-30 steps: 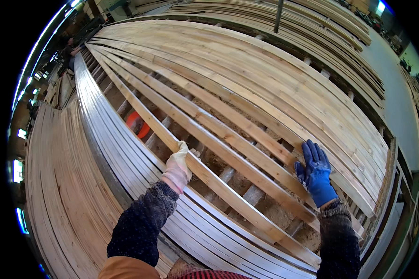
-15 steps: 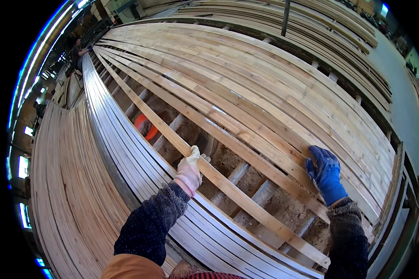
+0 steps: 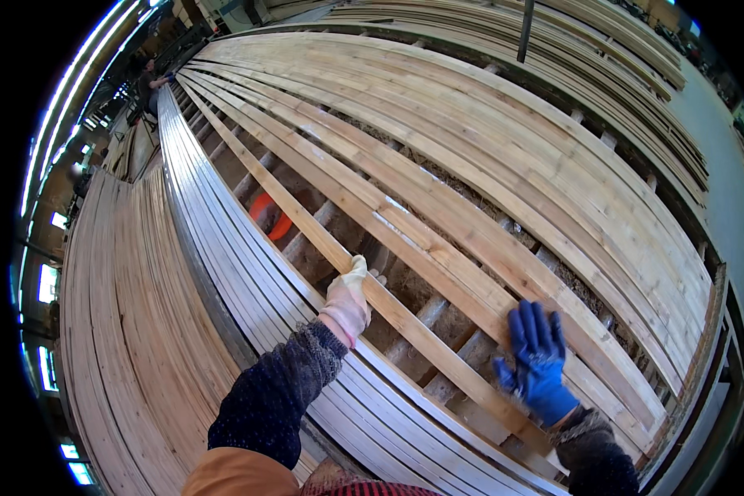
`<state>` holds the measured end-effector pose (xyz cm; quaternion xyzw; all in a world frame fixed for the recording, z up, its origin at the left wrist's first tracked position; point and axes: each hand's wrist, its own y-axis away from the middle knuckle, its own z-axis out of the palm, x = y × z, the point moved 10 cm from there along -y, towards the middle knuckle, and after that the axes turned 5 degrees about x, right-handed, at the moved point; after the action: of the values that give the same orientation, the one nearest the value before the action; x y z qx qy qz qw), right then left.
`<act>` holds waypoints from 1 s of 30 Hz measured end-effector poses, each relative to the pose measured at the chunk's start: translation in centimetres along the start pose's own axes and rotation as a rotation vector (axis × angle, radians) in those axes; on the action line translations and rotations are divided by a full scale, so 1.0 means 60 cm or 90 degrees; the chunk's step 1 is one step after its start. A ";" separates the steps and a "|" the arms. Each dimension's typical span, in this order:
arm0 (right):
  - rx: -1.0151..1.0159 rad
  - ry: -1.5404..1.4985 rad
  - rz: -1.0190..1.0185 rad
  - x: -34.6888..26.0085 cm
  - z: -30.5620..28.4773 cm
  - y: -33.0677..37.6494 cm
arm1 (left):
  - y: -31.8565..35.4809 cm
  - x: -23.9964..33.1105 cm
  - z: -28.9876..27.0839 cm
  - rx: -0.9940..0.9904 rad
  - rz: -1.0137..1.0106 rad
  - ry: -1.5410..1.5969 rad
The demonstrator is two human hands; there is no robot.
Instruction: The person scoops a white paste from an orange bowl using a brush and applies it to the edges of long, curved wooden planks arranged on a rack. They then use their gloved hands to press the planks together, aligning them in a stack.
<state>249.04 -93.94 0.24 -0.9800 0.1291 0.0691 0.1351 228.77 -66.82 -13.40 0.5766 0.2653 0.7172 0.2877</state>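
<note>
My left hand (image 3: 349, 299), in a pale glove, is closed round the edge of a long narrow wooden board (image 3: 422, 335) that lies slantwise over a rack of metal bars. My right hand (image 3: 537, 360), in a blue coated glove, lies with fingers stretched on several loose boards (image 3: 471, 277) to the right. Between these and the held board runs a gap showing bars and dusty ground. Left of the held board, strips with whitish upper edges (image 3: 248, 260) stand side by side in a tight row.
A wide layer of boards (image 3: 504, 157) covers the far right of the rack. At the left is a big stack of brown strips (image 3: 132, 314). An orange-red round object (image 3: 271, 217) sits beneath the bars. Another person (image 3: 150, 83) stands at the far end; a metal post (image 3: 526, 31) rises behind.
My right hand has moved left and toward me. Several boards under it have slid left, opening a gap from the layer on the right. My left hand keeps its grip.
</note>
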 end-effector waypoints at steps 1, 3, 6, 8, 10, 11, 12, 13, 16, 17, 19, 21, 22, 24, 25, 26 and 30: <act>-0.042 -0.031 0.003 -0.009 0.007 0.003 | 0.007 0.003 0.004 0.017 0.001 0.009; 0.004 -0.074 0.010 -0.004 -0.005 0.007 | 0.003 0.009 0.004 -0.010 0.001 0.057; 0.027 -0.081 0.044 0.022 -0.012 0.019 | 0.004 0.011 0.011 -0.060 -0.006 0.110; -0.006 0.015 0.017 0.031 -0.018 0.038 | 0.029 0.020 0.065 -0.079 -0.004 0.063; -0.037 0.027 0.020 0.027 -0.024 0.044 | 0.020 0.025 0.081 -0.071 0.004 0.017; -0.039 0.020 0.032 0.021 -0.029 0.049 | 0.008 0.027 0.087 -0.065 0.008 -0.018; -0.041 0.014 0.045 0.015 -0.034 0.055 | 0.001 0.026 0.086 -0.060 0.012 -0.053; -0.049 0.004 0.057 0.008 -0.039 0.062 | 0.002 0.021 0.092 -0.130 -0.015 0.017; -0.043 0.032 0.131 0.022 -0.032 0.101 | 0.059 0.021 0.150 -0.228 -0.051 0.149; -0.038 0.052 0.131 0.026 -0.026 0.104 | 0.066 0.020 0.148 -0.234 -0.057 0.149; -0.031 0.093 0.135 0.034 -0.018 0.112 | 0.069 0.016 0.163 -0.206 -0.047 0.162; 0.023 0.112 0.111 0.043 -0.014 0.103 | 0.016 -0.008 0.178 -0.383 -0.115 0.057; 0.042 0.129 0.088 0.067 -0.016 0.088 | -0.002 -0.017 0.203 -0.373 -0.135 0.025; 0.074 0.163 0.049 0.120 -0.021 0.056 | -0.005 -0.017 0.263 -0.247 -0.146 -0.020; 0.082 0.186 0.041 0.153 -0.015 0.054 | 0.002 -0.032 0.285 -0.211 -0.141 -0.013; 0.067 0.210 0.052 0.188 -0.015 0.044 | 0.011 -0.038 0.293 -0.166 -0.128 0.000; -0.004 0.218 0.138 0.244 0.001 0.006 | 0.085 0.013 0.306 -0.305 0.016 0.052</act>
<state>262.98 -97.71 -2.38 -0.9581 0.2550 -0.0836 0.1000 246.07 -68.90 -5.71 0.4659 0.0920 0.7857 0.3965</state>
